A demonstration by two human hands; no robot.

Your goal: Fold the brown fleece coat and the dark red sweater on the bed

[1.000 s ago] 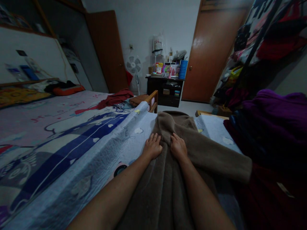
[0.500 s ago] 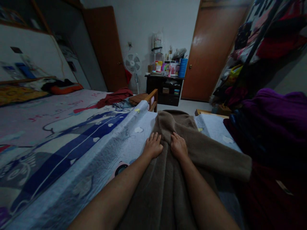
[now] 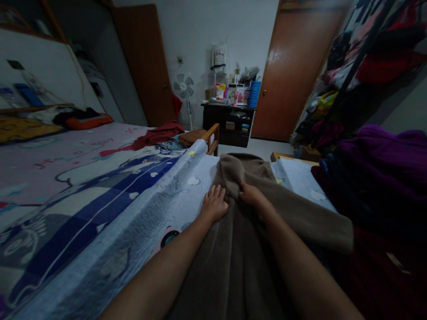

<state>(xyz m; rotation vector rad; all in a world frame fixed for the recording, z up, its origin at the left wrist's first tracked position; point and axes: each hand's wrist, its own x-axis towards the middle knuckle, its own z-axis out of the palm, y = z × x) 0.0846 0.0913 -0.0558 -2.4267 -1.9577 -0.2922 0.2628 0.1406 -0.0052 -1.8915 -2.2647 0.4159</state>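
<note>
A brown plush coat (image 3: 293,209) lies lengthwise over a light blue sheet (image 3: 196,171), its collar end away from me and one sleeve stretched to the right. My left hand (image 3: 214,204) rests flat on the coat's left front, fingers spread. On the other side of the front opening, my right hand (image 3: 251,194) is turned on its side with the fingers closed on the coat's edge near the collar. The fingertips of that hand are partly hidden. Beside my left forearm lies a pink item with a dark round part (image 3: 169,236), partly covered by the arm.
A larger bed with a patterned blanket (image 3: 133,178) adjoins on the left. Dark and purple clothes (image 3: 383,160) are piled at right. Beyond stand a wooden bed post (image 3: 213,138), a fan (image 3: 185,86) and a black cabinet (image 3: 225,126) with goods on top.
My right hand has rolled from lying palm down onto its side and lifted slightly, drawing at the coat's edge. My left hand has stayed nearly in place.
</note>
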